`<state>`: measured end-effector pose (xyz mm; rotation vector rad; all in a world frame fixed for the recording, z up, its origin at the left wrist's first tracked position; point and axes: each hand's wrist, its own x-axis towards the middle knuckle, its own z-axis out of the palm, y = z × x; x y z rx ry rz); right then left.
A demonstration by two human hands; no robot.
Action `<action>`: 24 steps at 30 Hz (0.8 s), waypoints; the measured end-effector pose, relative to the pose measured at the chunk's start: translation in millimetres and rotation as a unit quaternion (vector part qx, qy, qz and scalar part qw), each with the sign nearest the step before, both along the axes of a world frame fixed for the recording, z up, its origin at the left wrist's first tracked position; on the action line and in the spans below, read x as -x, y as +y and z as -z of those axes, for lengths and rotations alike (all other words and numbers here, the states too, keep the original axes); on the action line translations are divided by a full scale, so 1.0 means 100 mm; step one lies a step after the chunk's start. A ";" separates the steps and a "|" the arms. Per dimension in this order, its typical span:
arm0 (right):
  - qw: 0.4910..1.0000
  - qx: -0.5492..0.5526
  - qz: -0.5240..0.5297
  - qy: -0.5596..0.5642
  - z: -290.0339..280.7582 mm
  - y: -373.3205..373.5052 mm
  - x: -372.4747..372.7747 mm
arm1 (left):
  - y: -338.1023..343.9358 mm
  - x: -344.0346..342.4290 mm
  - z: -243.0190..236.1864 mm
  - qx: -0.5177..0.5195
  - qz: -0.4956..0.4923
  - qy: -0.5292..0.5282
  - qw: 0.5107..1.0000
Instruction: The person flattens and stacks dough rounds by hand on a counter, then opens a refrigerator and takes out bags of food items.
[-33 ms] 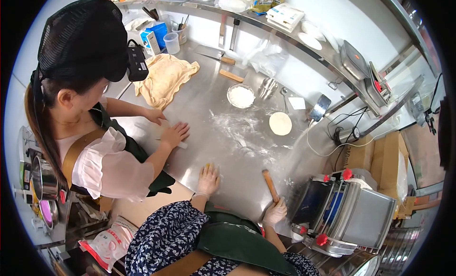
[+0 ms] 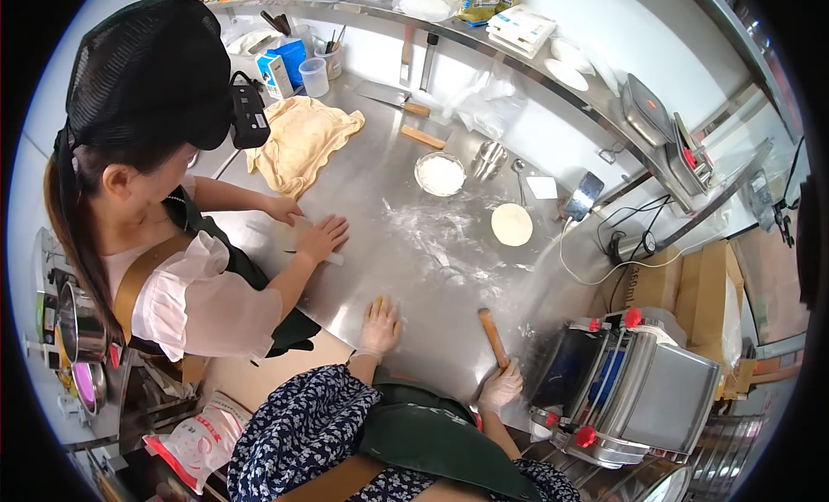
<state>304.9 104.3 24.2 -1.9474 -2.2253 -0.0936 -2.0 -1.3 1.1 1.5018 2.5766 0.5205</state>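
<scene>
My right hand [image 2: 500, 387], in a clear glove, is wrapped round the near end of a wooden rolling pin [image 2: 492, 336] by the front edge of the steel table [image 2: 414, 308]. My left hand [image 2: 378, 329], gloved too, rests on the table with its fingers stretched forward; a small yellow spot shows at the fingertips. Farther off lies a round, flat piece of pale dough [image 2: 512, 224], apart from both hands. Behind it is a bowl of white flour [image 2: 439, 174]. Loose flour [image 2: 440, 247] is smeared over the mid-table.
A co-worker [image 2: 199, 269] at my left presses both hands on the table. Beyond lies a large dough sheet [image 2: 306, 144]. A knife [image 2: 413, 108], a scraper with a wooden handle [image 2: 422, 138] and a metal cup [image 2: 489, 159] line the back. A dough roller machine [image 2: 630, 390] stands at right.
</scene>
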 end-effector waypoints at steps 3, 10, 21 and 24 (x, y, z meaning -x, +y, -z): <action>1.000 0.007 0.005 -0.005 0.00 0.04 0.01 | 0.02 0.00 0.00 0.011 -0.003 -0.013 1.000; 1.000 -0.019 0.002 -0.001 0.04 0.05 0.01 | 0.06 0.01 0.10 0.014 -0.001 -0.022 1.000; 1.000 -0.007 0.005 0.015 -0.06 0.04 0.09 | 0.08 0.05 -0.12 0.036 -0.005 -0.022 0.999; 1.000 0.002 -0.009 0.005 -0.07 0.02 0.08 | 0.06 0.04 -0.09 0.033 -0.007 -0.024 0.999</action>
